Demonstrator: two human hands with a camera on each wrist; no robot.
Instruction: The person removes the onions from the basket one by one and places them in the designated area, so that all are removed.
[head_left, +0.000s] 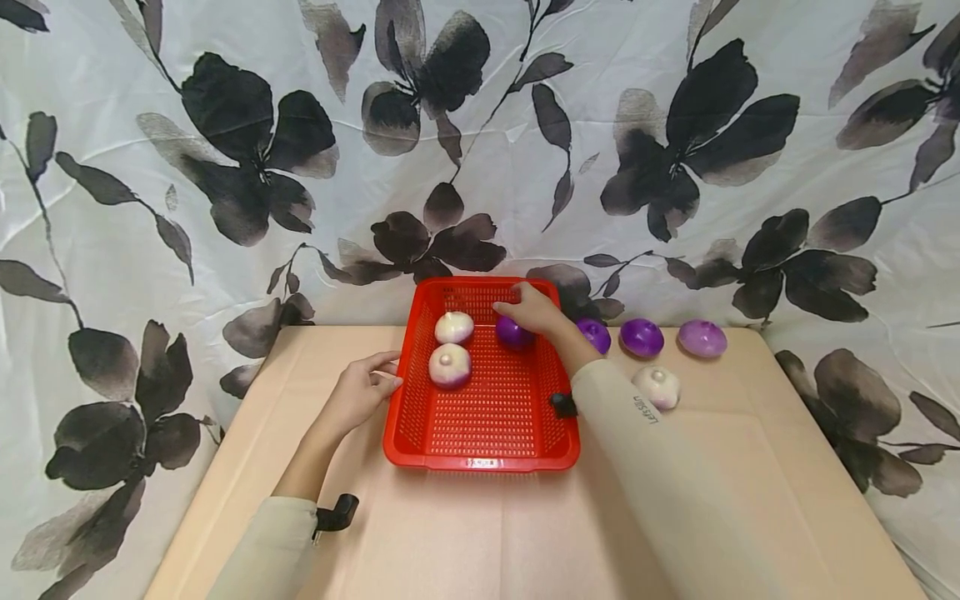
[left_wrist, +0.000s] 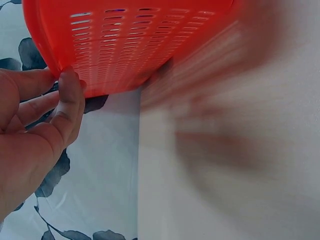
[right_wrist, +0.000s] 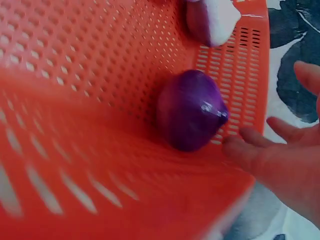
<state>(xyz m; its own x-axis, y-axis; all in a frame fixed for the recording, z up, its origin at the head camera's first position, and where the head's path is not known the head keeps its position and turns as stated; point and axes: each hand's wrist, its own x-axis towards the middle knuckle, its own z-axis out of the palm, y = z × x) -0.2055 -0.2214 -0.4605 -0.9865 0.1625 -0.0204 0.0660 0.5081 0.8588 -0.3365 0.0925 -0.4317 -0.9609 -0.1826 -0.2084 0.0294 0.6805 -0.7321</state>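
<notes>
A red perforated plastic basket (head_left: 480,425) occupies the middle of the table. My left hand (head_left: 363,390) pinches its left rim between thumb and fingers; the left wrist view shows the basket's slotted outer side (left_wrist: 135,35) beside those fingers. Inside, toward the far right, lies a dark purple onion (right_wrist: 190,111). My right hand (head_left: 536,310) hovers over the far right part of the basket, by that onion. Its fingers are spread and apart from the onion in the right wrist view. Two white-and-purple onions, one (head_left: 453,327) behind the other (head_left: 450,367), rest in the basket's left half.
Right of the basket, three purple onions (head_left: 642,337) stand in a row along the table's back edge. A pale onion (head_left: 657,387) sits in front of them, partly behind my right sleeve (head_left: 637,442). Flower-patterned cloth (head_left: 525,183) hangs right behind the table (head_left: 465,533).
</notes>
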